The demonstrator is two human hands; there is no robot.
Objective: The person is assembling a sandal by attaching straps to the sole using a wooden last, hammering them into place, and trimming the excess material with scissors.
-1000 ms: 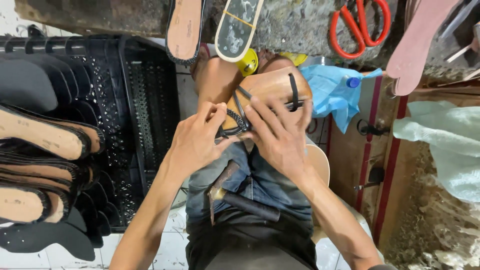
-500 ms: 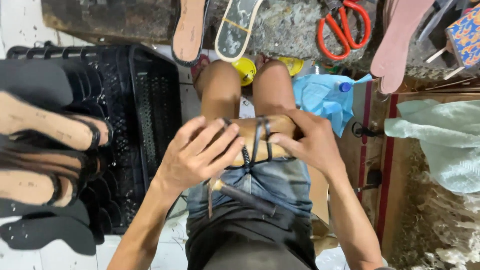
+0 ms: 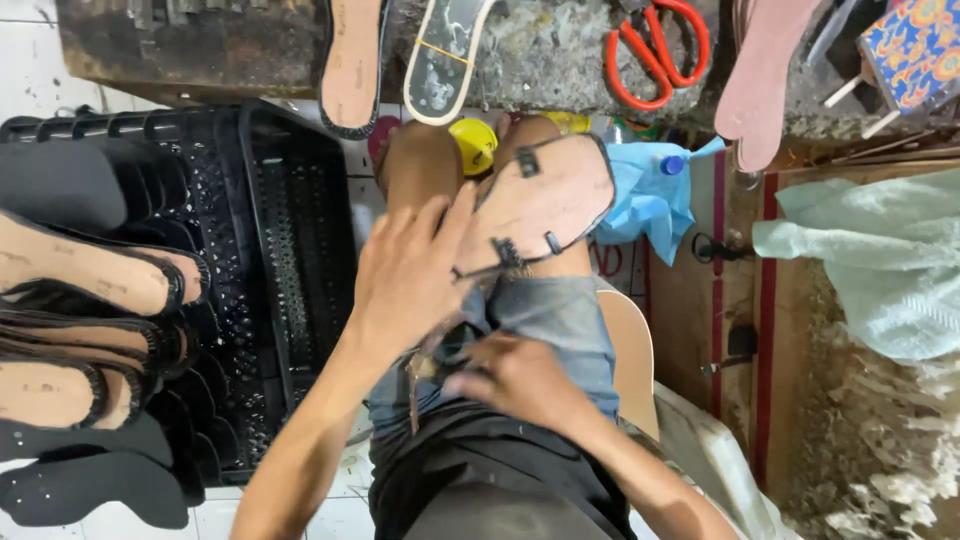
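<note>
Head view, right hand (image 3: 515, 380) dropped to lap, left hand (image 3: 405, 275) stays on sandal sole (image 3: 535, 205)

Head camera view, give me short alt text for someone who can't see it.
Seen from above, a seated person's left hand steadies a tan sandal sole with black straps on their lap, the right hand below it. A black crate of soles sits alongside; red scissors lie above.

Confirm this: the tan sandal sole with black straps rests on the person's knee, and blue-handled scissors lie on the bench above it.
Wrong in one respect: the scissors have red-orange handles, not blue, as the head view shows. The tan sandal sole does rest on the knee, below the bench.
</note>
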